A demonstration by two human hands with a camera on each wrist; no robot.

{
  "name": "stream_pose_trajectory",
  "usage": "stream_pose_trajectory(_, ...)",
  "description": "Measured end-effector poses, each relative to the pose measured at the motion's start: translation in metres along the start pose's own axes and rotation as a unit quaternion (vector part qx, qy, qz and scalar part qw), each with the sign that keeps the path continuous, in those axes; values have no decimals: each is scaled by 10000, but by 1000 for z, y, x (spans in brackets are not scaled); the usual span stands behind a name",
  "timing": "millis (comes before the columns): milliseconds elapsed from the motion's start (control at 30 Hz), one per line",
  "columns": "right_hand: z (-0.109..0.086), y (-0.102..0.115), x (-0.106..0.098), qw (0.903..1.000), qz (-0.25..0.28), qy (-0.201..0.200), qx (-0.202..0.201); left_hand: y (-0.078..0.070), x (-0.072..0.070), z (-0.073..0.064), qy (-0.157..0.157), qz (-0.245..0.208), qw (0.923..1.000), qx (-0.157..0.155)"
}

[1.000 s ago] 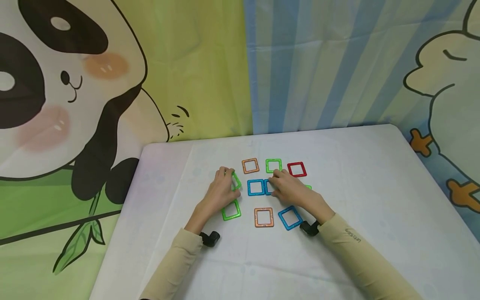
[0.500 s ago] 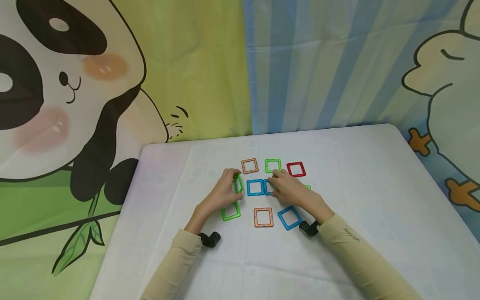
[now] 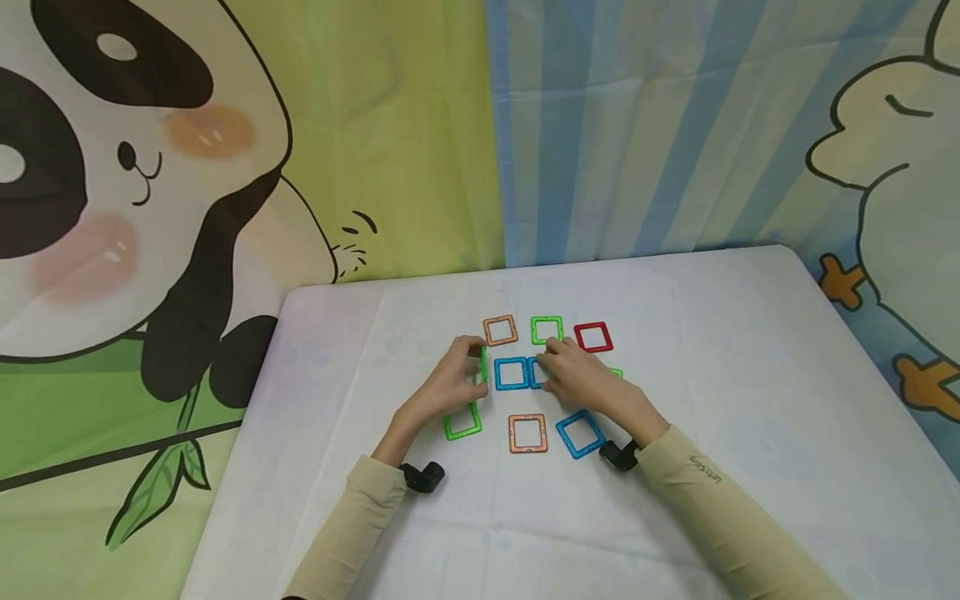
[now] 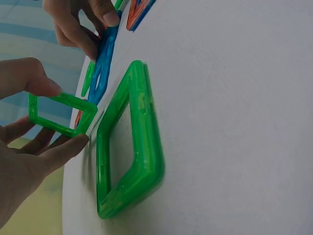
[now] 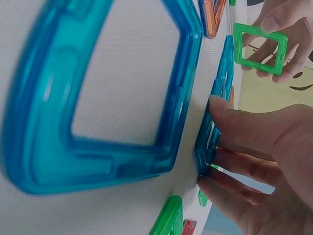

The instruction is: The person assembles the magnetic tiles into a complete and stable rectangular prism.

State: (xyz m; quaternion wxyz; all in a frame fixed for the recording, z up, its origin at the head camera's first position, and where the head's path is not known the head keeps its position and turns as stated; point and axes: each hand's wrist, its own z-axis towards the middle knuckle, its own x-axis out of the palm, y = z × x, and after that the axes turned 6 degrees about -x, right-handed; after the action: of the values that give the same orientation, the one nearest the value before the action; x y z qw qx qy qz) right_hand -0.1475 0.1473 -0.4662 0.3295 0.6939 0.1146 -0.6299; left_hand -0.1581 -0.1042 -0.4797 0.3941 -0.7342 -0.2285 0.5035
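one green square (image 5: 280,55), pinched in the left hand (image 3: 450,377), has tipped nearly upright, lower middle of the frame, putting it near two touching blue squares (image 3: 529,374), the rightmost gripped by the right hand (image 3: 579,377).

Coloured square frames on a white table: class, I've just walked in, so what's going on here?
A person's left hand holds a green frame on edge, just left of a pair of blue frames lying side by side. The right hand holds the right-hand frame of that pair. More frames, in orange, green, red and blue, lie spread around them on the white table.
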Motion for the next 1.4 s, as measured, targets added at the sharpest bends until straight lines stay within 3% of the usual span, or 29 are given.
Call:
stream_pose_trajectory(200, 0, 0, 0, 10000, -5, -2, 8, -1, 2, 1, 153, -320, 9994, -30)
stream_pose_trajectory(900, 0, 0, 1, 10000, -38, 38, 25, 0, 5, 3, 297, -487, 9983, -110)
stream_pose_trajectory(1000, 0, -1, 1, 10000, -48, 40, 26, 1, 6, 3, 186, -466, 9987, -69)
stream_pose_trajectory(1133, 0, -1, 1, 10000, -18, 20, 6, 1, 8, 4, -253, -512, 9984, -37)
stream_pose_trajectory(1267, 0, 0, 1, 10000, 45, 13, -10, 1, 10, 4, -642, -984, 9930, -94)
stream_pose_trajectory(1400, -1, 1, 1, 9999, 100, 25, 50, 3, 11, 5, -717, -1461, 9865, -204)
